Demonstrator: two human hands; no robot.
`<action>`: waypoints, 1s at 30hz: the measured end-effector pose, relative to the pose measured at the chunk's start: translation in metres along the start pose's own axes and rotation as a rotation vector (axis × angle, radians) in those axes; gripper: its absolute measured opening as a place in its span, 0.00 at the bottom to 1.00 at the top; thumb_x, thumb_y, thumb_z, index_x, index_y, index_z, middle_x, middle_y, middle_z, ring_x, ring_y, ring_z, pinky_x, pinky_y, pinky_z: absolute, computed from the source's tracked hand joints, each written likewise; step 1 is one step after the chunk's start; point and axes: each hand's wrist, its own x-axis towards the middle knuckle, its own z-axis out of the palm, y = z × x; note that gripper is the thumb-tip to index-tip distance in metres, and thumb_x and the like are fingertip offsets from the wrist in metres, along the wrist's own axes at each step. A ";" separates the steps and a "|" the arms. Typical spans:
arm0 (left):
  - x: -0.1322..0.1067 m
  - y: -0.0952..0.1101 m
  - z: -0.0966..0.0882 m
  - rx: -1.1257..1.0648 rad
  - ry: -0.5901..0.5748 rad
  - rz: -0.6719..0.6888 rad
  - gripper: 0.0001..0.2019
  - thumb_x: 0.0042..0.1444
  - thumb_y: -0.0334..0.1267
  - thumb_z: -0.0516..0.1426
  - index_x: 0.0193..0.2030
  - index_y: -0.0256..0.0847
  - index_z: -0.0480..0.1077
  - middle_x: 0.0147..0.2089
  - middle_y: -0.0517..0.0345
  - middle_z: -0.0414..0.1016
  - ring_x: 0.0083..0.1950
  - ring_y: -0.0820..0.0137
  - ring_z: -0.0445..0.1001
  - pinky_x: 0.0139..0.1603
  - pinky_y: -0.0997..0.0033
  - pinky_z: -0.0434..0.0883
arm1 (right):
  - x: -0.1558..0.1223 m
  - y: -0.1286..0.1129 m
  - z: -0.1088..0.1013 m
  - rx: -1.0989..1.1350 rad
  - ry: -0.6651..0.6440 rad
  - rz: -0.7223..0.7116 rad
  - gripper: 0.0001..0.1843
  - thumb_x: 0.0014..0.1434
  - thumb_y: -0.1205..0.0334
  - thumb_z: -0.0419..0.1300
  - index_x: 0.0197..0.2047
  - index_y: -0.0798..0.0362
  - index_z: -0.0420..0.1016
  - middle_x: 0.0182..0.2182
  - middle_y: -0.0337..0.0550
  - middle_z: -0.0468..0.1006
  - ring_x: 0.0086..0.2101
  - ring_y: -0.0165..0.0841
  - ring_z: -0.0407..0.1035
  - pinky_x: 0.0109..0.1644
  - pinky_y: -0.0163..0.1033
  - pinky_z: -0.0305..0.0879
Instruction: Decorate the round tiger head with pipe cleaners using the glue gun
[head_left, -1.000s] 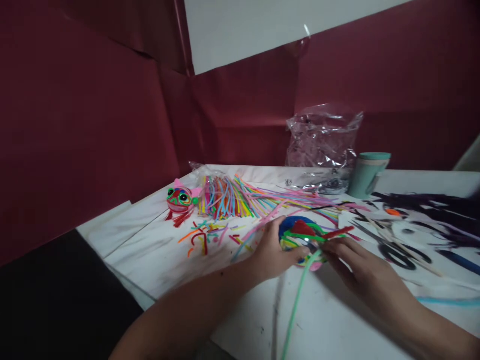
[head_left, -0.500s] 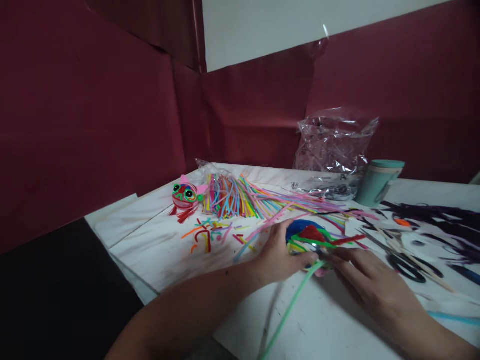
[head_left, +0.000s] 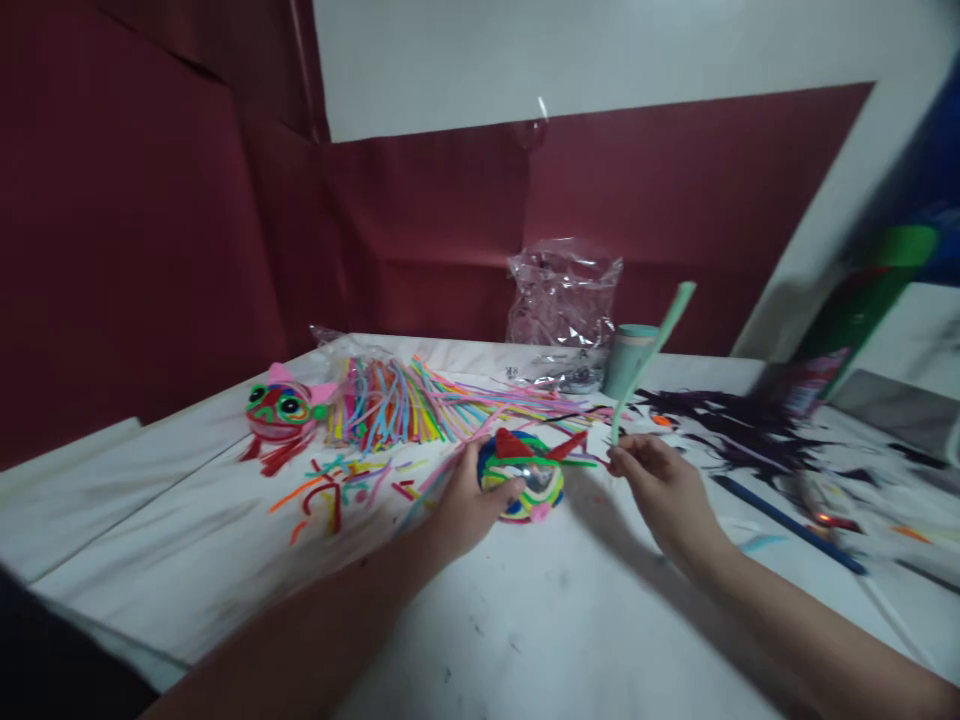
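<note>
My left hand [head_left: 465, 505] grips a ball-shaped craft figure [head_left: 525, 480] wound in blue, green, yellow and red pipe cleaners, resting on the white table [head_left: 570, 620]. To its right, my right hand [head_left: 656, 480] pinches the lower end of a light green pipe cleaner [head_left: 651, 355], which stands upward and away from the figure. A finished red and pink figure with big green eyes [head_left: 279, 408] sits at the left. Beside it lies a bundle of coloured pipe cleaners [head_left: 390, 405], with short cut pieces [head_left: 337, 485] scattered in front.
A crumpled clear plastic bag [head_left: 562, 300] and a teal cup [head_left: 628, 355] stand at the back. Dark purple pipe cleaners [head_left: 720, 425] and a blue stick [head_left: 787, 520] lie to the right, blurred. Dark red walls enclose the table on the left and behind.
My right hand has pulled the green pipe cleaner away from the figure and raised it upright; earlier it trailed toward me across the table. The view swung to the right.
</note>
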 end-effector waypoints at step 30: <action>0.001 0.003 -0.003 -0.088 0.019 -0.027 0.30 0.45 0.36 0.63 0.57 0.41 0.63 0.53 0.49 0.74 0.56 0.58 0.70 0.54 0.61 0.68 | -0.016 0.039 0.021 -0.120 -0.286 0.124 0.20 0.53 0.43 0.55 0.22 0.49 0.61 0.13 0.32 0.62 0.17 0.28 0.54 0.23 0.36 0.52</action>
